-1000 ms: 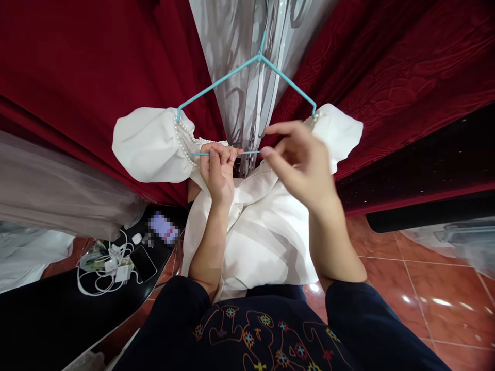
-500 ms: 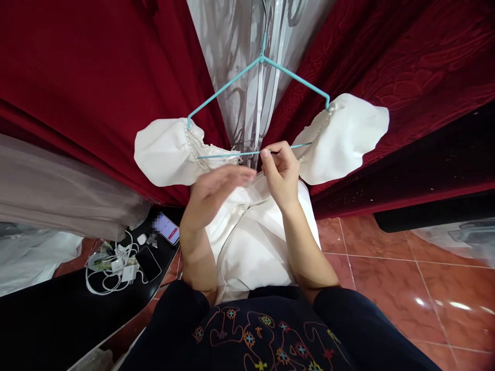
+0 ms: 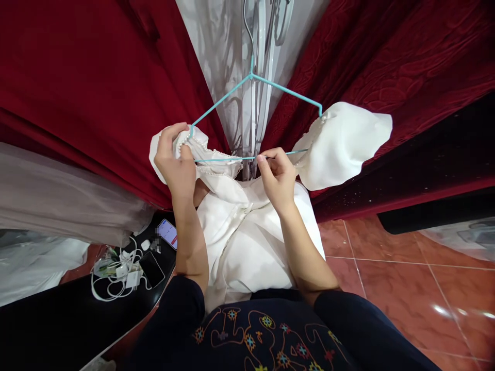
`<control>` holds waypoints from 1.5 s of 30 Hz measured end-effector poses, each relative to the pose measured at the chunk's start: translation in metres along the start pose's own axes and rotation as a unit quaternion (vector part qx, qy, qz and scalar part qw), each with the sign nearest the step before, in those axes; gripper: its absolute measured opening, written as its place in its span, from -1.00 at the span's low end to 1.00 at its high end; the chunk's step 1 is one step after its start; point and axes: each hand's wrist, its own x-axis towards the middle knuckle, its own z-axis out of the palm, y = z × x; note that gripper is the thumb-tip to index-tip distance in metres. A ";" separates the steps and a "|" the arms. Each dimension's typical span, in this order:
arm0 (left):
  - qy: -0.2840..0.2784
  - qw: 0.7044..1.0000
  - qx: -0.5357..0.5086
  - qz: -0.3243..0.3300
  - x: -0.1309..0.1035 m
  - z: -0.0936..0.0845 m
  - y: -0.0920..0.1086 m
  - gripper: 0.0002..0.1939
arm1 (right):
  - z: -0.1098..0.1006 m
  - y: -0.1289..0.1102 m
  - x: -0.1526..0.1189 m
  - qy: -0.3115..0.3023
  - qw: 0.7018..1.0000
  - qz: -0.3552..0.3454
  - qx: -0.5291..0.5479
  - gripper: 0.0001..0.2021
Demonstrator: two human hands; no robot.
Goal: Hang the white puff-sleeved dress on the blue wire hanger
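Observation:
A white dress point(image 3: 251, 247) with puffed sleeves and a pearl-trimmed neckline hangs from a turquoise hanger point(image 3: 286, 89). My right hand point(image 3: 279, 178) pinches the hanger's thin lower bar near its middle. At the left shoulder, my left hand point(image 3: 176, 162) is closed on the puffed left sleeve point(image 3: 155, 147), close to the hanger's end and the pearl edging. The right puffed sleeve point(image 3: 346, 147) droops from the hanger's other end. Part of the bodice lies behind my forearms.
Red curtains point(image 3: 96, 77) flank a white stand point(image 3: 257, 103) behind the hanger. To the left, a black bench point(image 3: 69, 322) carries a lit phone point(image 3: 168, 233), a dark phone point(image 3: 152, 269) and tangled white cables point(image 3: 112, 288). Reddish floor tiles point(image 3: 390, 288) show at right.
My left hand has moved up and left from the dress front to the left sleeve and closed on it. My right hand keeps its pinch on the lower bar; the hanger appears slightly lower.

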 end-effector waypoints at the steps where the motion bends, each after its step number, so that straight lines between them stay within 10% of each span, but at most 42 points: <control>1: 0.011 0.999 0.024 0.032 0.005 -0.003 -0.001 -0.61 | -0.002 0.000 0.001 0.000 1.000 0.001 -0.009 -0.63; 6: 0.170 0.964 0.060 0.196 0.038 -0.041 -0.013 -0.61 | -0.011 -0.003 0.008 -0.002 0.998 -0.010 -0.060 -0.62; 12: 0.185 0.973 0.049 0.128 0.010 -0.080 -0.054 -0.81 | -0.003 -0.004 0.006 -0.003 0.999 -0.013 -0.043 -0.63; 18: -0.125 0.987 -0.046 -0.087 -0.053 -0.028 -0.051 -0.47 | 0.005 -0.003 0.006 0.000 1.000 -0.001 -0.015 -0.62; 25: -0.004 0.990 -0.139 -0.033 -0.069 0.040 -0.034 -0.64 | -0.005 -0.006 0.006 0.052 0.993 -0.066 -0.088 -0.71; 32: 0.009 0.992 -0.127 0.014 -0.060 0.028 -0.032 -0.73 | -0.057 0.011 0.035 0.200 0.920 -0.228 -0.248 -0.49; 45: -0.033 0.988 -0.154 -0.007 -0.064 0.027 -0.039 -0.75 | -0.104 -0.003 0.092 0.240 0.947 -0.176 -0.119 -0.81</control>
